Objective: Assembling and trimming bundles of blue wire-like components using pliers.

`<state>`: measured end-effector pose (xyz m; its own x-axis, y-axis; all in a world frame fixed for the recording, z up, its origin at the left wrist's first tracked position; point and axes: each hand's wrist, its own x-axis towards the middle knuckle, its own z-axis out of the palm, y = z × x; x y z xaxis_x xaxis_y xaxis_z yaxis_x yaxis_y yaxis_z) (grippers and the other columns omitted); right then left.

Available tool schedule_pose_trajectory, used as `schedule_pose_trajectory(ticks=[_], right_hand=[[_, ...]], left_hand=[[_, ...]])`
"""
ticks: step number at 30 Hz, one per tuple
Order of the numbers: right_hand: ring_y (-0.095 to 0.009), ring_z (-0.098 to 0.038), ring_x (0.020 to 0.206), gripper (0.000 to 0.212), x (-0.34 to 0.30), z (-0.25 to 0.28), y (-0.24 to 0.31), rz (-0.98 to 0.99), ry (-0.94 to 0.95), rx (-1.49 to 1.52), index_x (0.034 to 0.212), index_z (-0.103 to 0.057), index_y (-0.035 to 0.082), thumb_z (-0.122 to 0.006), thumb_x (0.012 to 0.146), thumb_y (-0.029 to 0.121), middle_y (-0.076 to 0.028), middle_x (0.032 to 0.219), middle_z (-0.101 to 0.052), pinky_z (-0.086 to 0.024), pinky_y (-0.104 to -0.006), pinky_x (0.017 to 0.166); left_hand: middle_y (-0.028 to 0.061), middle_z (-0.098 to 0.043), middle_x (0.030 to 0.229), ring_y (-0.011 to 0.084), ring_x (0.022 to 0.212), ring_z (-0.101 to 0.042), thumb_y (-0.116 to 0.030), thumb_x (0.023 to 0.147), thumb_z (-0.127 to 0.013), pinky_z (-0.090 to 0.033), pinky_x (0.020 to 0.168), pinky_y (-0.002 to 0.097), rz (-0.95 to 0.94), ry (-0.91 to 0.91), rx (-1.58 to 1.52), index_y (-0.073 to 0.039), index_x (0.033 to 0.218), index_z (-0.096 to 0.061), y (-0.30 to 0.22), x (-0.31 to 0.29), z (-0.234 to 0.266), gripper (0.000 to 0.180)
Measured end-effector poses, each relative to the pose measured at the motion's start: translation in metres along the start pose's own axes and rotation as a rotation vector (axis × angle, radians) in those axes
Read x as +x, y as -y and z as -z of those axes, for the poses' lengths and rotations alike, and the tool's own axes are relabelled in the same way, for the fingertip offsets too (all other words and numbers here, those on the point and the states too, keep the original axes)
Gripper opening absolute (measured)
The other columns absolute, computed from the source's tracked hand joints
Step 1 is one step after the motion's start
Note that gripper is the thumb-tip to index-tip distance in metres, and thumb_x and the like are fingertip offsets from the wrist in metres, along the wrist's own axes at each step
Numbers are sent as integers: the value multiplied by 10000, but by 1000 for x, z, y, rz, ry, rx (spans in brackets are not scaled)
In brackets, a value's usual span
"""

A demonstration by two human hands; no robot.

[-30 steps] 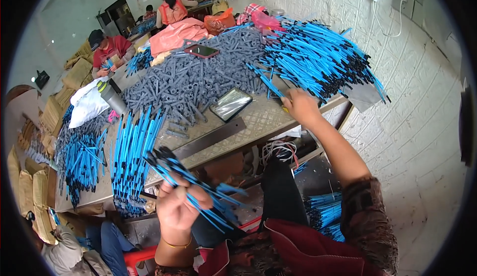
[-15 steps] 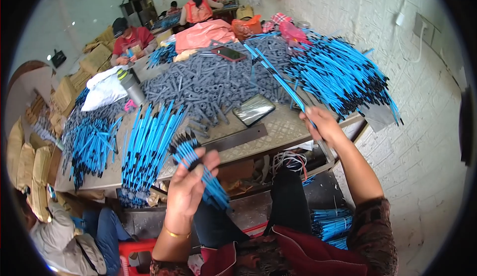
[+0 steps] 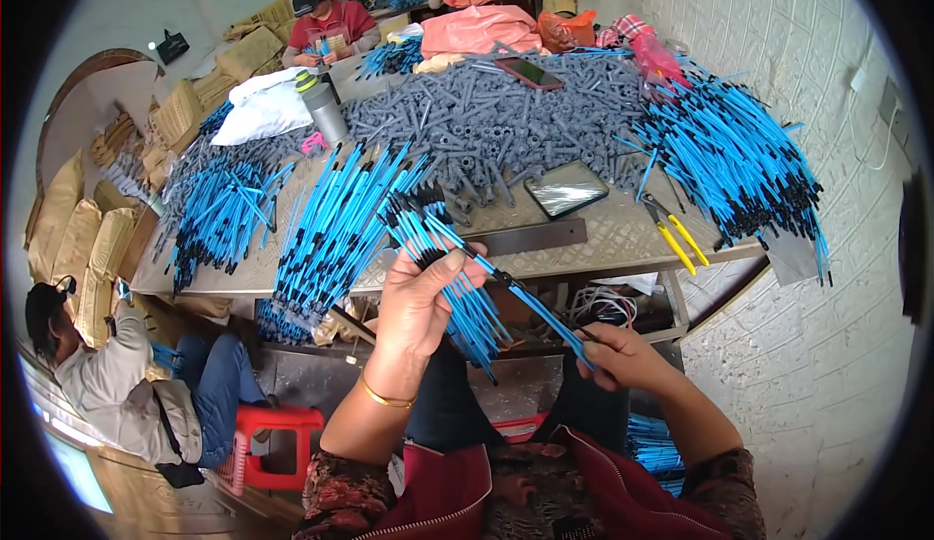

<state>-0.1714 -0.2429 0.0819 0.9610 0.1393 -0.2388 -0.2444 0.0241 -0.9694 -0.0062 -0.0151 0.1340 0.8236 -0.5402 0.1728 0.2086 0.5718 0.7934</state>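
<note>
My left hand (image 3: 416,297) is closed around a bundle of thin blue tubes (image 3: 475,324) with black ends, held above my lap at the table's front edge. To its right, my right hand (image 3: 623,355) pinches the lower end of a few blue tubes (image 3: 545,314) with a black joint partway along. Their upper end lies at my left thumb, against the bundle; whether the thumb grips them I cannot tell. More blue tubes (image 3: 341,224) lie in a row on the table just beyond my left hand.
Grey plastic pieces (image 3: 467,126) heap across the table (image 3: 623,248). Yellow-handled pliers (image 3: 676,238) and a film-wrapped flat box (image 3: 566,190) lie near the front. A big pile of blue tubes (image 3: 739,161) sits right. A phone (image 3: 528,73) and a bottle (image 3: 321,110) stand farther back. Co-workers sit beyond and left.
My right hand has come down and left with its tubes, whose upper end now meets the bundle in my left hand. The view has shifted, and the pliers now show fully.
</note>
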Motion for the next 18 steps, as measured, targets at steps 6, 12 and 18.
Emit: schedule_pose_trajectory(ticks=[6, 12, 18], right_hand=[[-68, -530, 549, 215, 14, -5, -26, 652, -361, -656, 1098, -533, 73, -521, 906, 168, -15, 775, -575, -381, -190, 466], [-102, -594, 575, 184, -2, -5, -22, 152, -217, 14, 1044, -526, 48, -543, 885, 140, -44, 808, -616, -420, -198, 493], [-129, -630, 626, 158, 5, -14, -31, 110, -28, 112, 1028, -505, 50, -518, 894, 132, -78, 858, -636, -427, -198, 479]], left_hand=[[188, -626, 995, 244, 914, -637, -9, 854, -563, -541, 756, 349, -12, -184, 5, -52, 984, -571, 11, -4, -7, 138], [189, -628, 966, 295, 880, -641, -37, 857, -547, -541, 753, 419, 32, -262, -182, -42, 990, -549, 7, -9, -14, 134], [187, -625, 952, 315, 861, -637, -99, 856, -575, -534, 768, 445, 103, -186, -168, -45, 990, -529, 14, -7, -2, 152]])
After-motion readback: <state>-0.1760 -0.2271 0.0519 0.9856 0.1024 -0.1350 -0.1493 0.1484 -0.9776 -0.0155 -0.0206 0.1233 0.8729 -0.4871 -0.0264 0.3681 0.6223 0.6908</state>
